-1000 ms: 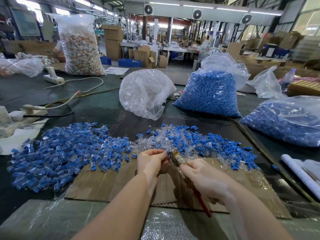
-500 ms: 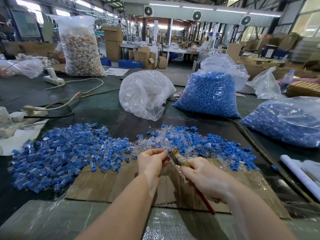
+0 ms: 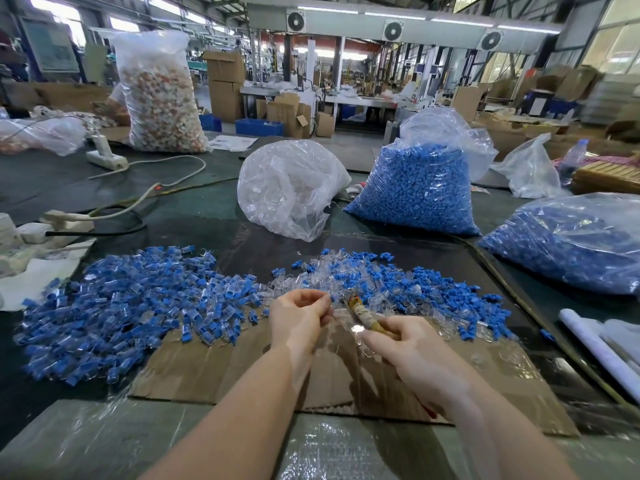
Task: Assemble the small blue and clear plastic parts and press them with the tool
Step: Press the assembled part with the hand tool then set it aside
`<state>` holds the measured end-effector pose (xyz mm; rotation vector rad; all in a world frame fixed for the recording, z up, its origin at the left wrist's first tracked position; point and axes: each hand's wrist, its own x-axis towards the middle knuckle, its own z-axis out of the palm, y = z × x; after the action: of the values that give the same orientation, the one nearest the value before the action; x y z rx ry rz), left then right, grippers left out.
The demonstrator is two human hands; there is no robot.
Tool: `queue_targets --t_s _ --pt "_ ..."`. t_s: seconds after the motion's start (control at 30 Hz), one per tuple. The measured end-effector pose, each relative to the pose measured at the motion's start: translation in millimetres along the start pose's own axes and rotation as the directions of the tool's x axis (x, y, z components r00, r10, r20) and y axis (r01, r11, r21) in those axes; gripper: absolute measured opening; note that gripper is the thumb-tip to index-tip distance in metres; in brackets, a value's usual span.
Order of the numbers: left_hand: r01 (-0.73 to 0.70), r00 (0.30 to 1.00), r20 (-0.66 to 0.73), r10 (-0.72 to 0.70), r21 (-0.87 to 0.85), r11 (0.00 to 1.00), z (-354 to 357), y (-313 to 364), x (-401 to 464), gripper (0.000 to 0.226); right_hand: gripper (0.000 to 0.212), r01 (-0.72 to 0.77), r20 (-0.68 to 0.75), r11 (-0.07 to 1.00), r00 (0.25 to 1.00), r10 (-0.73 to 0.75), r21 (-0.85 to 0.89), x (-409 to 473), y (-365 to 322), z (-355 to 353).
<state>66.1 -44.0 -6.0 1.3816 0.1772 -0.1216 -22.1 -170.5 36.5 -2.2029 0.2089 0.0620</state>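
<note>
Since a second ago your hands have barely shifted: your left hand [image 3: 299, 315] stays curled at centre frame, fingertips pinched together on something too small to make out. Your right hand [image 3: 408, 351] keeps its grip on the tool [image 3: 363, 315], which now tilts a little more to the upper left, its tip near your left fingertips. The two hands sit close but apart, over the cardboard sheet [image 3: 214, 368].

Count two loose heaps on the desk [image 3: 207, 216]: the assembled pile [image 3: 131, 306] at left centre, blue caps set in clear shells, and the mixed pile [image 3: 415, 289] at right centre, separate blue and clear pieces, lying just above your hands. Three bags hold blue stock or clear shells near the middle: a clear bag [image 3: 291, 188] of transparent shells, a blue-filled bag [image 3: 419, 188] beside it, and a second blue bag [image 3: 571, 240] at the right edge. A tall bag [image 3: 159, 95] of pale orange-white pieces stands upper left.

The tool has a rod shape with a wrapped, tan, worn-looking shaft and a red lower end showing under your right wrist. The bags are thin crinkled film; the cardboard is flat and brown, ragged at its near edge. A white power strip [image 3: 105, 155] and its cable [image 3: 162, 168] lie upper left.
</note>
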Motion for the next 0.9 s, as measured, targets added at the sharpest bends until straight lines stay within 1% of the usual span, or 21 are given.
queue_targets --t_s 0.07,0.1,0.13,0.2,0.27,0.3,0.37,0.5,0.6,0.67,0.77,0.83,0.9 --pt "-0.125 0.99 -0.05 0.135 0.166 0.978 -14.0 4.8 7.5 0.017 0.019 0.012 -0.07 0.999 0.997 -0.016 -0.051 0.7 9.6 -2.0" --pt "-0.191 0.972 -0.075 0.221 0.286 0.939 -23.0 8.0 12.3 0.019 0.018 0.008 -0.111 0.996 0.994 -0.017 -0.086 1.1 14.9 -3.6" --pt "-0.246 0.947 -0.088 0.31 0.425 0.871 -32.9 11.8 16.8 0.018 0.017 -0.008 -0.154 0.991 0.988 -0.013 -0.135 1.5 20.2 -5.3" --pt "-0.306 0.882 -0.08 0.464 0.652 0.694 -52.3 17.9 26.3 0.01 0.014 -0.076 -0.242 0.948 0.97 -0.001 -0.308 1.7 31.0 -9.8" --pt "-0.325 0.828 -0.041 0.559 0.777 0.539 -69.6 19.5 35.5 0.015 0.015 -0.184 -0.331 0.868 0.943 0.023 -0.462 1.2 40.6 -12.6" --pt "-0.325 0.814 -0.018 0.58 0.813 0.482 -76.6 19.1 39.3 0.017 0.02 -0.231 -0.367 0.83 0.93 0.035 -0.508 1.2 44.8 -12.8" --pt "-0.32 0.806 0.012 0.592 0.849 0.42 -86.3 17.9 45.2 0.019 0.028 -0.294 -0.414 0.776 0.909 0.046 -0.558 0.8 50.4 -10.1" --pt "-0.299 0.821 0.055 0.568 0.889 0.347 -88.4 15.1 51.4 0.021 0.038 -0.351 -0.453 0.695 0.891 0.041 -0.628 0.4 56.7 -1.7" --pt "-0.301 0.81 0.099 0.578 0.916 0.264 -82.5 13.1 49.5 0.023 0.045 -0.384 -0.475 0.661 0.879 0.047 -0.645 0.8 61.0 2.2" --pt "-0.348 0.792 0.134 0.595 0.901 0.26 -74.7 9.9 44.8 0.025 0.052 -0.398 -0.483 0.643 0.874 0.051 -0.654 1.1 63.2 4.2" --pt "-0.47 0.777 0.217 0.591 0.824 0.316 -55.9 2.7 34.5 0.022 0.059 -0.398 -0.474 0.617 0.879 0.045 -0.679 1.9 64.6 4.6" --pt "-0.525 0.778 0.287 0.559 0.786 0.327 -42.7 -3.4 29.1 0.021 0.06 -0.398 -0.463 0.604 0.885 0.054 -0.691 2.5 63.6 3.0" --pt "-0.551 0.783 0.344 0.519 0.772 0.318 -30.7 -9.0 25.9 0.025 0.055 -0.395 -0.468 0.601 0.883 0.039 -0.695 3.5 60.5 0.3"
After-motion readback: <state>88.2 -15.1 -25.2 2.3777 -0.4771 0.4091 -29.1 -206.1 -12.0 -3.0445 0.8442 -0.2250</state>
